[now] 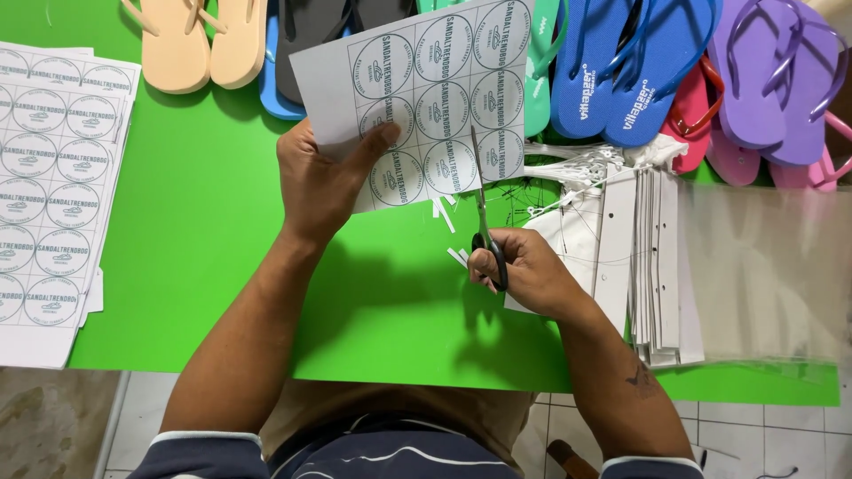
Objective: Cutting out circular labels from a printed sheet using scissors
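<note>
Left hand (pixel 324 182) pinching a sheet of round labels (pixel 426 98) at frame centre, right hand (pixel 524 270) gripping scissors (pixel 484 222) cutting its lower edge, flip-flops (pixel 621 62) along the top, green table (pixel 204 231).

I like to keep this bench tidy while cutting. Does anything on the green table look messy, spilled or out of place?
Only small things: thin white paper offcuts lie scattered on the green table beneath the grey sheet of round labels, near the black-handled scissors. The tangle of white plastic ties beside them looks loose. Nothing seems damaged.
</note>
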